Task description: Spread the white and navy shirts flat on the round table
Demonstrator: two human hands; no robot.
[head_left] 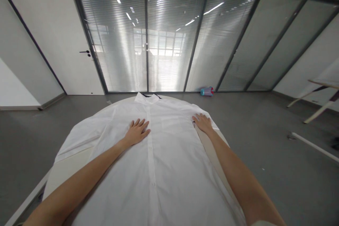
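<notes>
Found lying flat on the round table [69, 173]: white button-front shirt [150, 169], collar away, left hand [137, 132] and right hand [203, 123] both open on its front, palms pressed evenly, fingers spread, grasping nothing.

- your left hand [137, 132] is lying flat, palm down, fingers loosely spread
- your right hand [203, 123] is flat and palm down too, fingers a bit closer together
- your left forearm [87, 173] angles in from the bottom left
- your right forearm [238, 173] comes up from the bottom right
- both arms are bare, hands well apart
</notes>
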